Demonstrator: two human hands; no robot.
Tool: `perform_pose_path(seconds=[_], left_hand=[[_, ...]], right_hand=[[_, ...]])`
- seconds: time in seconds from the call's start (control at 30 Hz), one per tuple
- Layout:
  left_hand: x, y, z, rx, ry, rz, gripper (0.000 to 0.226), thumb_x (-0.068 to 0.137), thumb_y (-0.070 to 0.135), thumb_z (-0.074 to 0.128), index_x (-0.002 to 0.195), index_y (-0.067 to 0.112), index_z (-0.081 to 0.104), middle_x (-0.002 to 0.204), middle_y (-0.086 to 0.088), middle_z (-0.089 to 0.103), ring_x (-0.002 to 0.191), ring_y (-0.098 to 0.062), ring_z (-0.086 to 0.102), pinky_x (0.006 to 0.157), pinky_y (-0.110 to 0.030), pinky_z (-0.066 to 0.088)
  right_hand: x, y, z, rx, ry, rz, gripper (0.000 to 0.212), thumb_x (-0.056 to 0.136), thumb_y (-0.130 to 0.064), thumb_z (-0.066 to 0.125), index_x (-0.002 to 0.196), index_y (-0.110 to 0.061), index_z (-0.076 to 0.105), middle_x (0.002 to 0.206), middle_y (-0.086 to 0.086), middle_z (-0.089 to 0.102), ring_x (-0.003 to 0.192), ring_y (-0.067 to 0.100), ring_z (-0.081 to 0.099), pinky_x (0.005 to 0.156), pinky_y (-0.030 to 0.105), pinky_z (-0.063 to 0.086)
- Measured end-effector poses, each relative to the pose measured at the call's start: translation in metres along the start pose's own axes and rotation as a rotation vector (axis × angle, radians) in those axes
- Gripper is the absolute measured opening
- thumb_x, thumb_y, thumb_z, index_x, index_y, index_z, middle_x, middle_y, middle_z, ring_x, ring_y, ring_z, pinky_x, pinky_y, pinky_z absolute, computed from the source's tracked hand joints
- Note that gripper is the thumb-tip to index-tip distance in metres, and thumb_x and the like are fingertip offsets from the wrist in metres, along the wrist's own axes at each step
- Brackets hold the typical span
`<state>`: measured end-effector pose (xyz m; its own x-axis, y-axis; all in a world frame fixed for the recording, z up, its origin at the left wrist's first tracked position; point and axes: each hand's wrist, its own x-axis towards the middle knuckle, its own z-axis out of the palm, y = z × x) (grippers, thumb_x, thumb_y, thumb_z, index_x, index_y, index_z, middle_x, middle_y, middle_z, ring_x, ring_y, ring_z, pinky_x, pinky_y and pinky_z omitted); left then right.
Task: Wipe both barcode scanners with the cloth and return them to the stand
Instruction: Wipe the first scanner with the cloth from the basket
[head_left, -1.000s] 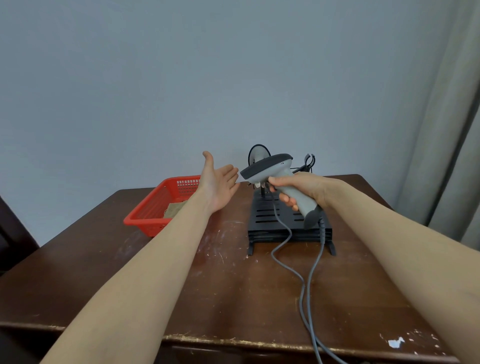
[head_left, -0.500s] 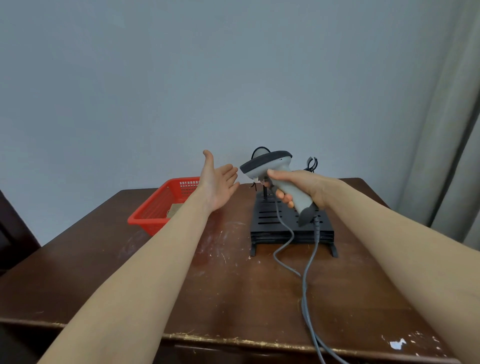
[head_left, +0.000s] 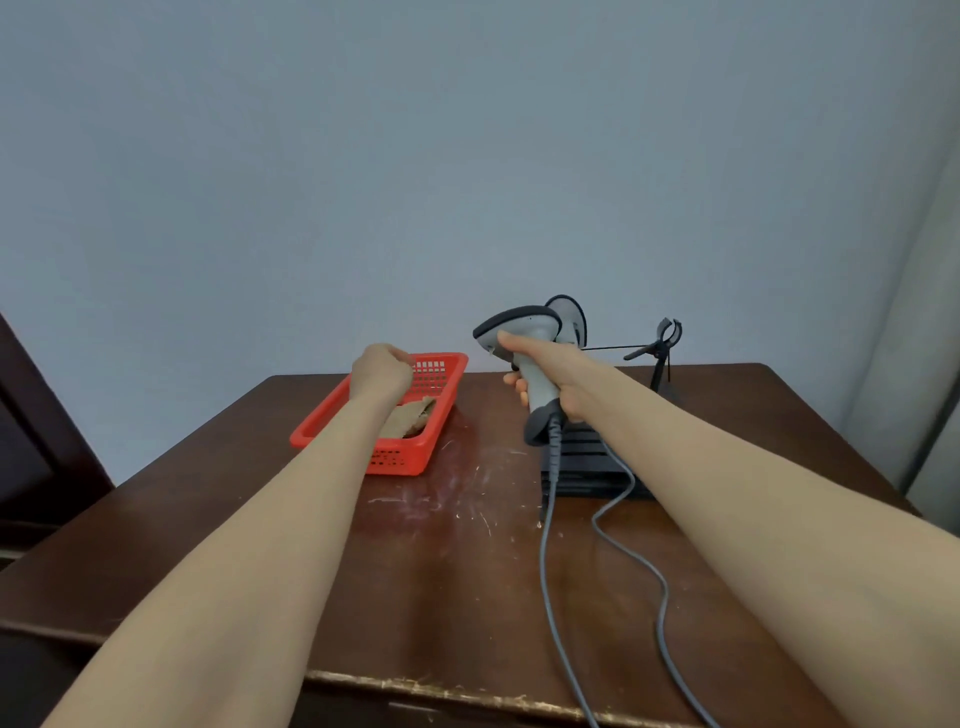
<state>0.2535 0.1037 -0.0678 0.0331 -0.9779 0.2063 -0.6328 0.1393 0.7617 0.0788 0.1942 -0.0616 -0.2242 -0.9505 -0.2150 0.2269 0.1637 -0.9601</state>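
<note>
At the far left edge stands a piece of dark furniture (head_left: 31, 441); beside it begins the worn brown table (head_left: 441, 597), scuffed pale near its middle. The left arm reaches over the table to a red basket (head_left: 400, 460) at the back left; the left hand (head_left: 382, 371) hangs above the basket's far part, its back to the camera and its fingers curled under, so whether they grasp anything cannot be told. A tan cloth (head_left: 413, 415) lies crumpled inside the basket, just below that wrist. The two hands are apart. To the right, the right hand (head_left: 558, 371) is wrapped around the handle of a grey scanner (head_left: 519, 322), held in the air with its dark-topped head pointing left; a grey cable (head_left: 545, 571) drops from the handle's base and runs to the near edge; another cable (head_left: 660, 587) snakes alongside it. Just behind the held scanner's head a second scanner (head_left: 571, 322) shows, partly hidden; below them sits the black slatted stand (head_left: 587, 467), half covered by the right forearm. Further right a thin forked holder (head_left: 665, 338) stands at the back of the table; a pale curtain (head_left: 930, 364) hangs at the right edge.
</note>
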Motion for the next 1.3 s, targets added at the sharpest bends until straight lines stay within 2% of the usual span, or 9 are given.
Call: perform_pose_path(seconds=[0.1, 0.3, 0.57, 0.63, 0.77, 0.87, 1.03, 1.17, 1.3], left_hand=[[0.018, -0.023, 0.002, 0.227, -0.083, 0.005, 0.037, 0.088, -0.004, 0.041, 0.113, 0.003, 0.066, 0.122, -0.015, 0.063, 0.114, -0.031, 0.057, 0.089, -0.033, 0.044], [0.043, -0.046, 0.021, 0.569, -0.253, 0.024, 0.037, 0.094, 0.013, 0.045, 0.129, 0.001, 0.052, 0.134, -0.019, 0.054, 0.124, -0.034, 0.049, 0.101, -0.039, 0.042], [0.073, -0.061, 0.052, 0.696, -0.407, -0.007, 0.064, 0.096, 0.051, 0.039, 0.143, 0.008, 0.036, 0.144, -0.020, 0.042, 0.132, -0.037, 0.038, 0.110, -0.042, 0.031], [0.080, -0.064, 0.057, 0.717, -0.420, -0.025, 0.061, 0.095, 0.049, 0.041, 0.142, 0.010, 0.039, 0.145, -0.018, 0.042, 0.133, -0.038, 0.036, 0.111, -0.044, 0.029], [0.092, -0.072, 0.061, 0.758, -0.419, -0.100, 0.052, 0.084, 0.033, 0.065, 0.128, 0.010, 0.050, 0.136, -0.015, 0.049, 0.128, -0.037, 0.039, 0.105, -0.047, 0.037], [0.095, -0.077, 0.060, 0.734, -0.373, -0.086, 0.047, 0.078, 0.033, 0.071, 0.116, 0.011, 0.056, 0.125, -0.012, 0.058, 0.117, -0.034, 0.052, 0.099, -0.046, 0.043], [0.093, -0.064, 0.042, 0.587, -0.128, -0.037, 0.058, 0.083, 0.053, 0.056, 0.119, 0.006, 0.058, 0.127, -0.019, 0.057, 0.119, -0.039, 0.051, 0.093, -0.045, 0.046], [0.079, -0.028, 0.021, 0.199, 0.075, 0.126, 0.032, 0.083, 0.029, 0.057, 0.100, 0.002, 0.060, 0.105, -0.019, 0.065, 0.100, -0.035, 0.059, 0.074, -0.034, 0.040], [0.038, 0.014, 0.012, -0.094, 0.173, 0.290, 0.030, 0.083, 0.019, 0.058, 0.109, 0.005, 0.052, 0.098, -0.012, 0.061, 0.086, -0.024, 0.052, 0.072, -0.029, 0.037]], right_hand=[[0.016, 0.009, 0.012, 0.002, -0.001, 0.033, 0.028, 0.081, -0.037, 0.073, 0.083, -0.012, 0.062, 0.067, 0.010, 0.062, 0.039, 0.009, 0.048, 0.042, 0.018, 0.045], [0.052, 0.023, 0.020, -0.017, 0.022, 0.077, 0.033, 0.081, -0.038, 0.072, 0.094, -0.010, 0.061, 0.069, 0.011, 0.063, 0.036, 0.010, 0.050, 0.039, 0.018, 0.044], [0.083, 0.038, 0.020, -0.043, 0.067, 0.105, 0.048, 0.079, -0.038, 0.074, 0.110, -0.005, 0.058, 0.071, 0.012, 0.065, 0.036, 0.010, 0.052, 0.042, 0.019, 0.046], [0.087, 0.041, 0.018, -0.043, 0.078, 0.109, 0.051, 0.079, -0.038, 0.075, 0.113, -0.004, 0.057, 0.070, 0.012, 0.066, 0.036, 0.010, 0.052, 0.041, 0.019, 0.046], [0.088, 0.044, 0.013, -0.021, 0.084, 0.115, 0.050, 0.079, -0.037, 0.075, 0.112, -0.004, 0.057, 0.069, 0.013, 0.065, 0.037, 0.010, 0.052, 0.041, 0.019, 0.046], [0.085, 0.042, 0.011, -0.007, 0.073, 0.114, 0.050, 0.079, -0.036, 0.075, 0.112, -0.003, 0.056, 0.069, 0.012, 0.065, 0.038, 0.010, 0.053, 0.041, 0.019, 0.047], [0.073, 0.030, 0.011, 0.021, 0.035, 0.072, 0.047, 0.080, -0.034, 0.074, 0.111, -0.003, 0.057, 0.069, 0.012, 0.065, 0.036, 0.010, 0.051, 0.040, 0.019, 0.045], [0.050, 0.016, 0.009, 0.027, -0.023, 0.024, 0.043, 0.084, -0.036, 0.070, 0.111, -0.005, 0.058, 0.066, 0.010, 0.065, 0.036, 0.010, 0.049, 0.041, 0.018, 0.044], [0.021, 0.001, 0.000, 0.088, -0.029, -0.010, 0.052, 0.087, -0.049, 0.062, 0.115, -0.005, 0.056, 0.066, 0.011, 0.065, 0.038, 0.011, 0.050, 0.041, 0.019, 0.045]])
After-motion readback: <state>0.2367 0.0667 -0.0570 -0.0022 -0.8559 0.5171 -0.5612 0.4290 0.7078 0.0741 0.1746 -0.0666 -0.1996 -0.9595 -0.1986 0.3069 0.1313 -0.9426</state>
